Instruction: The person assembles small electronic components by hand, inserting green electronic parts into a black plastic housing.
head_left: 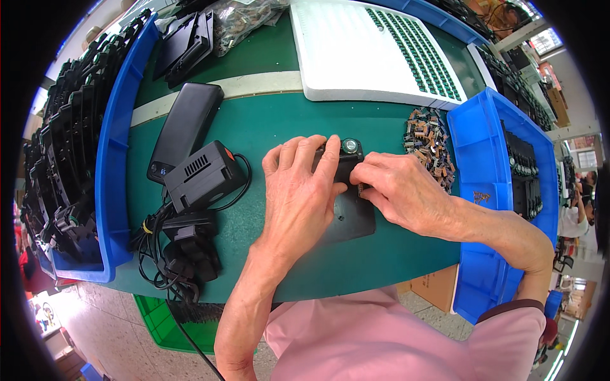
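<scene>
On the green mat in front of me lies a black plastic housing [352,219] with a round, clear lens-like piece [349,146] at its far end. My left hand [298,184] rests over its left side, fingers stretched forward and thumb bent inward, gripping the housing. My right hand [400,190] is closed in a pinch at the housing's right edge. Between those fingertips a small brownish component [361,189] partly shows; it looks like the loose ones in the pile, but most of it is hidden. A pile of small electronic components [429,143] lies beyond my right hand.
A white foam tray [343,57] with rows of small green parts stands at the back. Blue bins [117,159] of black parts flank the mat, another blue bin [473,146] being at right. Left lie a black power bank [187,127], a black adapter [203,178] and tangled cables [152,247].
</scene>
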